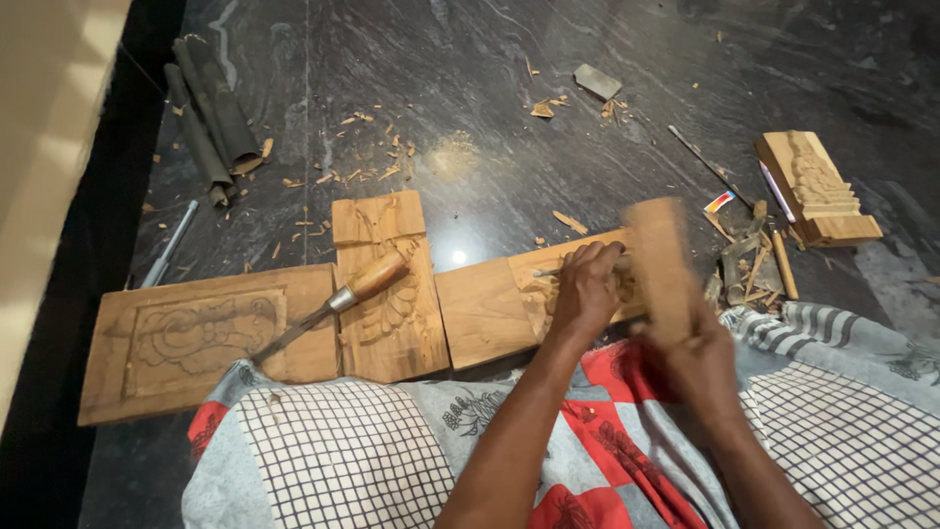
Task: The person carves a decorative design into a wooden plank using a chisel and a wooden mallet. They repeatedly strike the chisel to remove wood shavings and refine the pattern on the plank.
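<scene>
— Checked cloth [343, 451] over the lap nearest, both forearms reaching out past it to the floor [490, 176].
— Left hand [585, 291]?
— Closed around a chisel [587, 266], tip set into the carving on the right-hand panel [509, 304]. Panel flat on the floor, just beyond the cloth, end to end with the next one.
— Right hand [700, 367]?
— Clamped on a wooden mallet [661, 269], raised over the chisel's butt. Blurred, so probably mid-swing; hard to say if touching yet.
— Step in hand?
— Looks like chipping out relief detail, stroke by stroke. Judging by the rough cuts, early on this panel.
— Next move?
— Calls for a square blow on the butt, chisel held steady at its angle, then shifting the edge along the line.
— Anything else about?
— Spare chisel [343, 299] lying across the middle panel [387, 289], wide panel [196, 338] to the left, carved block [818, 186] far right, chips scattered.
</scene>
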